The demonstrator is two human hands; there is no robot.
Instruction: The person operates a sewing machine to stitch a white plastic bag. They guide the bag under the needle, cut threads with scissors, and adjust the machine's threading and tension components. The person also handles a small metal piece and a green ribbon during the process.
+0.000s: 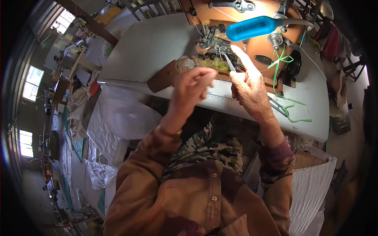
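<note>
An orange-brown sewing machine, probably an overlocker, stands on the white table with its looper area uncovered. In my right hand is a pair of metal tweezers, tips pointing into the machine near the needle. The index finger of that hand stretches up along the machine. My left hand hovers just in front of the machine, left of the right hand. Its fingers are curled together and slightly blurred; whatever they pinch, if anything, cannot be made out. Yellow-green lint lies inside the machine's lower part.
A blue lamp lights the machine from above. Green ribbon is tied at a tension knob, its tail trailing down to metal snips on the white table. A brown cover plate juts out left. White sacks lie below right.
</note>
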